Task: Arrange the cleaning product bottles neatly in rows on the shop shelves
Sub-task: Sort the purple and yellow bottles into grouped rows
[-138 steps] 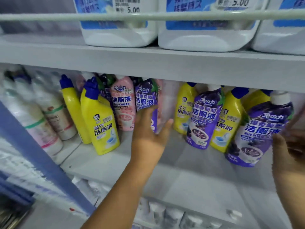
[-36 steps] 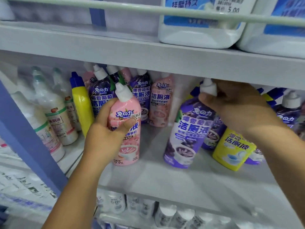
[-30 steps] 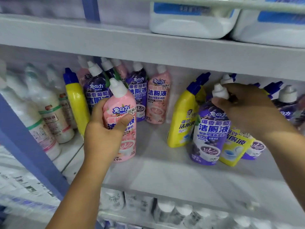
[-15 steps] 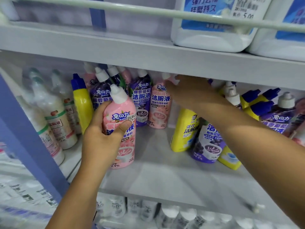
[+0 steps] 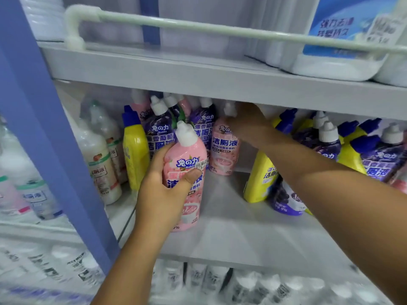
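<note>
My left hand (image 5: 161,190) grips a pink bottle (image 5: 189,172) with a white cap, upright near the front of the grey middle shelf (image 5: 231,236). My right hand (image 5: 246,122) reaches across to the back and closes around the neck of a second pink bottle (image 5: 224,150) under the upper shelf. Purple bottles (image 5: 160,130) stand behind the held one, with a yellow bottle (image 5: 134,148) at their left. To the right, a yellow bottle (image 5: 259,175) and purple bottles (image 5: 326,142) stand crowded and leaning, partly hidden by my right forearm.
White bottles (image 5: 99,164) stand left of the yellow one, beyond a blue upright post (image 5: 44,128). Big white jugs (image 5: 337,45) sit on the upper shelf behind a pale rail (image 5: 198,25). White bottles (image 5: 198,280) fill the shelf below.
My right hand let go of the purple bottle on the right and reached left to the back pink bottle. My left hand kept holding the front pink bottle in place.
</note>
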### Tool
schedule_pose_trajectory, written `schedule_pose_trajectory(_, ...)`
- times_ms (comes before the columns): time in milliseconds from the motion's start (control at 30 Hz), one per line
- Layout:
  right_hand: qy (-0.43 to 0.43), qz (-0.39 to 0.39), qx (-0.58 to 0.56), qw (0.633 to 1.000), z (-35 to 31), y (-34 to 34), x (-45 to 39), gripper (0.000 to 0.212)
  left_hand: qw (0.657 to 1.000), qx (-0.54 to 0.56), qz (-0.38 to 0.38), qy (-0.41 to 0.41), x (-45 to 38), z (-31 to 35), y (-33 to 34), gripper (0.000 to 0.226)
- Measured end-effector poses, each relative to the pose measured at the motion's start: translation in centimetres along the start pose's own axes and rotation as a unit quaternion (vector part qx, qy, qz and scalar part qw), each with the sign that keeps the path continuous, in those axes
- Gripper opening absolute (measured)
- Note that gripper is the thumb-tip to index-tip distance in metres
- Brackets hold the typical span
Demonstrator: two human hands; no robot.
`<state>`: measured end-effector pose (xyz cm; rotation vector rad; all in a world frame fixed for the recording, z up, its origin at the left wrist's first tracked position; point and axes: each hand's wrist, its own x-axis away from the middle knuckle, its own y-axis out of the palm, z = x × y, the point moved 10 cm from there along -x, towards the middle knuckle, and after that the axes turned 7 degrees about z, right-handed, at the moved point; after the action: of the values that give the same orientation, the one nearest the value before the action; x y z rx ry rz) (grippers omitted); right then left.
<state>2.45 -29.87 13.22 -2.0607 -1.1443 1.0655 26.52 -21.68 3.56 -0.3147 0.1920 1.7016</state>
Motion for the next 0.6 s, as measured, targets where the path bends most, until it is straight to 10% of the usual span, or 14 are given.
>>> schedule_pose_trajectory(600,0.067,0.036,-0.268,0.961,6.2,-4.8,15.7,0.035,0.998,0.029,-0.048,-0.037,0.4,-4.3,0.4,0.042)
